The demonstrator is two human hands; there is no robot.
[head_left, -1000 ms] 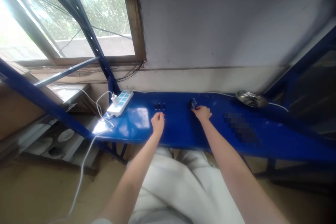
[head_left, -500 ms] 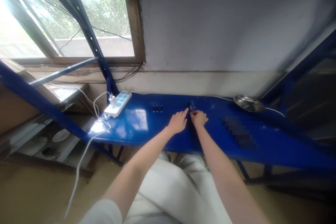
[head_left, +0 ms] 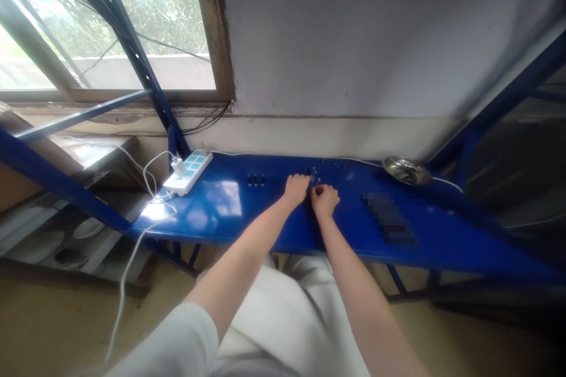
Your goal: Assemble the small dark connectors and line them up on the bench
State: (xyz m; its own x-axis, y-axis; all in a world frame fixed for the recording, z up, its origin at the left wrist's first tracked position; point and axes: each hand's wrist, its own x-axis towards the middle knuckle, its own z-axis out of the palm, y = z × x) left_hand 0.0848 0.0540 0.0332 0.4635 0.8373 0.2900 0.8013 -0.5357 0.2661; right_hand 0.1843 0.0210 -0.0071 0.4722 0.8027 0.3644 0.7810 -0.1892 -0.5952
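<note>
My left hand is over the middle of the blue table, fingers bent down beside a small dark item; its fingertips are too small to show what they hold. Close to its right, my right hand is closed, thumb and fingers together around something small and dark that I cannot make out. Just beyond both hands lies a cluster of small clear pieces. Three short dark cylinders with pale ends stand in a row to the left of my left hand.
A white power strip with a plug and trailing cable lies at the table's left end. A shiny metal bowl sits at the back right. A blurred-out dark object lies on the blue table. Blue frame posts rise at both sides.
My left hand has moved right, from beside the row of dark cylinders to next to my right hand. My right hand stays by the clear pieces. The view has shifted slightly right.
</note>
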